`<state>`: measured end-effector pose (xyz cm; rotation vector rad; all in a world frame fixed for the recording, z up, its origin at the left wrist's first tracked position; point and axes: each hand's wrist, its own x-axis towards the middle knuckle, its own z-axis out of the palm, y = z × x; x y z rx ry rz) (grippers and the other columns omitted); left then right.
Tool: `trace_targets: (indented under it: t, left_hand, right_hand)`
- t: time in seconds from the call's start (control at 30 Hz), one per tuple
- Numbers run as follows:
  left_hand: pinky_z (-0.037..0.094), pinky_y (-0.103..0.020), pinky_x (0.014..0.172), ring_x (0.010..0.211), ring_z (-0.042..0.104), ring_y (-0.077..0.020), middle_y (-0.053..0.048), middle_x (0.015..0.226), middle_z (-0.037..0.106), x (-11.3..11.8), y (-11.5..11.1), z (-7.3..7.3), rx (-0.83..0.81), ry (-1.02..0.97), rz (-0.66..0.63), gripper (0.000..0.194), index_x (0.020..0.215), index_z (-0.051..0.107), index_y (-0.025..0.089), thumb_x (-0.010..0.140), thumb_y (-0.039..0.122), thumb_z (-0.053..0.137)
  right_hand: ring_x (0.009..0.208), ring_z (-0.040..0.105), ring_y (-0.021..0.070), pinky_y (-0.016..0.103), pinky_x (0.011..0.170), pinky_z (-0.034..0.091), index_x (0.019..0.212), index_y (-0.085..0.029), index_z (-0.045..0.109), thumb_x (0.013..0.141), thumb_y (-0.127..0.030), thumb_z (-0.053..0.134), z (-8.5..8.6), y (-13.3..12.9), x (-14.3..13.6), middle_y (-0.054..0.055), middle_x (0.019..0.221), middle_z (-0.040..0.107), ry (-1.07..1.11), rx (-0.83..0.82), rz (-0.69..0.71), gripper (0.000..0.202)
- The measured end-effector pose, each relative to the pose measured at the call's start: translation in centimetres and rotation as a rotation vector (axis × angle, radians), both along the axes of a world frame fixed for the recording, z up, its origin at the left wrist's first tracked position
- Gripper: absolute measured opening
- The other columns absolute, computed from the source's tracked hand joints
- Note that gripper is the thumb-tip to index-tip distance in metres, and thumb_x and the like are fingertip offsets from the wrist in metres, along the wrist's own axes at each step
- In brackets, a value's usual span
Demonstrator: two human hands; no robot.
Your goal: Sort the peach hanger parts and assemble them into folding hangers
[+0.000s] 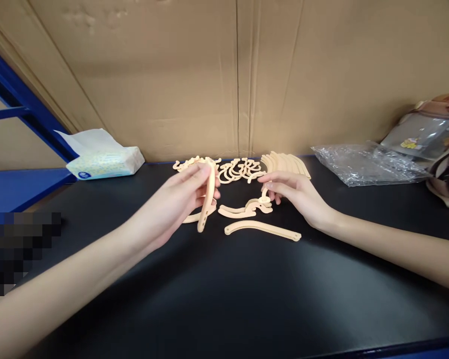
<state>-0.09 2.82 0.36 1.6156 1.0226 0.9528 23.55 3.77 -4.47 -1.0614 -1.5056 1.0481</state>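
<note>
My left hand (pixel 189 192) is closed on a curved beige hanger arm (pixel 206 204), held tilted above the table with its slotted lower end toward me. With thumb and fingers together, my right hand (pixel 290 194) pinches a small beige hanger hook (pixel 264 195); its upper part is hidden by the fingers. Just below that hook lie several beige hanger pieces (pixel 239 211), partly overlapping. Nearer to me, a separate curved arm (pixel 262 229) rests flat on the table. Another curved piece (pixel 192 218) lies partly behind my left hand.
Loose hooks (pixel 239 169) are heaped at the back of the black table (pixel 224 294), beside a neat row of curved arms (pixel 286 164). A tissue pack (pixel 107 159) stands at the left. At the right are a clear plastic bag (pixel 366 162) and a brown-trimmed bag (pixel 426 127). Cardboard (pixel 164 80) stands behind.
</note>
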Motion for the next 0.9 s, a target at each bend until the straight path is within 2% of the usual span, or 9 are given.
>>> trace_targets:
  t: [0.07, 0.13, 0.23, 0.37, 0.5, 0.6, 0.67, 0.77, 0.9]
  left_hand:
    - [0.043, -0.024, 0.057, 0.060, 0.048, -0.0105, 0.002, 0.069, 0.048, 0.5, -0.5, -0.3, 0.142, 0.186, -0.018, 0.031, 0.084, 0.051, 0.019, 0.096, 0.045, 0.039]
    - [0.037, -0.024, 0.056, 0.057, 0.043, -0.0102, 0.003, 0.064, 0.044, 1.0, -1.1, -0.8, 0.363, 0.425, -0.006, 0.032, 0.083, 0.052, 0.018, 0.098, 0.040, 0.034]
    - [0.036, -0.025, 0.061, 0.063, 0.048, -0.0120, 0.002, 0.070, 0.051, 1.3, -1.6, -2.1, 0.668, 0.670, -0.030, 0.024, 0.095, 0.054, 0.017, 0.099, 0.032, 0.035]
    - [0.038, -0.027, 0.067, 0.074, 0.051, -0.0159, -0.003, 0.084, 0.057, 1.3, -1.8, -3.7, 0.912, 0.811, -0.149, 0.022, 0.104, 0.053, 0.015, 0.098, 0.023, 0.033]
    - [0.039, -0.029, 0.068, 0.075, 0.053, -0.0182, -0.004, 0.084, 0.060, 1.1, -1.8, -3.1, 1.043, 0.895, -0.147, 0.023, 0.105, 0.054, 0.016, 0.097, 0.023, 0.034]
    - [0.036, -0.029, 0.060, 0.070, 0.052, -0.0184, -0.003, 0.077, 0.057, -0.1, -1.1, -1.1, 0.970, 0.974, -0.022, 0.015, 0.087, 0.053, 0.017, 0.091, 0.030, 0.044]
    - [0.034, -0.029, 0.058, 0.070, 0.051, -0.0194, -0.004, 0.077, 0.054, -1.8, -0.1, 0.3, 0.853, 1.090, 0.029, 0.023, 0.081, 0.048, 0.018, 0.086, 0.041, 0.051]
    - [0.037, -0.030, 0.063, 0.079, 0.052, -0.0229, -0.005, 0.084, 0.055, -5.0, 1.8, 1.9, 0.718, 1.254, -0.112, 0.034, 0.083, 0.050, 0.019, 0.076, 0.051, 0.060]
    - [0.038, -0.029, 0.064, 0.078, 0.051, -0.0211, -0.003, 0.086, 0.054, -7.5, 3.1, 3.0, 0.409, 1.408, -0.229, 0.034, 0.092, 0.053, 0.018, 0.074, 0.044, 0.065]
  right_hand:
    - [0.064, 0.054, 0.0111, 0.026, 0.057, 0.044, 0.093, -0.018, 0.068, 0.077, -0.032, 0.062, 0.1, -0.2, 0.0, 0.002, 0.082, 0.063, -0.007, 0.008, -0.005, 0.022]
    - [0.064, 0.055, 0.0114, 0.026, 0.057, 0.044, 0.096, -0.018, 0.067, 0.078, -0.032, 0.061, 0.1, -0.3, 0.0, 0.002, 0.081, 0.063, -0.012, 0.009, 0.001, 0.023]
    - [0.062, 0.054, 0.0113, 0.026, 0.057, 0.044, 0.096, -0.017, 0.066, 0.079, -0.031, 0.060, 0.2, -0.4, 0.0, 0.001, 0.079, 0.061, -0.011, 0.000, 0.015, 0.023]
    - [0.061, 0.052, 0.0118, 0.026, 0.058, 0.042, 0.093, -0.018, 0.066, 0.081, -0.030, 0.057, 0.2, -0.5, 0.1, -0.002, 0.067, 0.056, -0.016, 0.002, 0.011, 0.019]
    - [0.060, 0.048, 0.0123, 0.028, 0.062, 0.040, 0.088, -0.017, 0.067, 0.082, -0.031, 0.056, 0.2, -0.4, 0.2, -0.003, 0.061, 0.051, -0.055, 0.040, -0.004, 0.018]
    - [0.060, 0.046, 0.0121, 0.028, 0.063, 0.040, 0.085, -0.018, 0.066, 0.082, -0.030, 0.056, 0.2, -0.4, 0.3, -0.003, 0.061, 0.051, -0.057, 0.044, -0.005, 0.016]
    - [0.061, 0.047, 0.0124, 0.028, 0.062, 0.040, 0.086, -0.018, 0.066, 0.081, -0.030, 0.056, 0.3, -0.5, 0.2, -0.002, 0.062, 0.051, -0.078, 0.030, -0.018, 0.017]
    - [0.062, 0.049, 0.0131, 0.027, 0.060, 0.039, 0.086, -0.019, 0.067, 0.081, -0.030, 0.055, 0.4, -0.6, 0.2, -0.003, 0.060, 0.049, -0.082, 0.011, -0.027, 0.017]
    - [0.062, 0.049, 0.0130, 0.027, 0.059, 0.039, 0.084, -0.019, 0.067, 0.079, -0.029, 0.056, 0.3, -0.7, 0.1, -0.002, 0.059, 0.050, -0.048, 0.006, -0.017, 0.016]
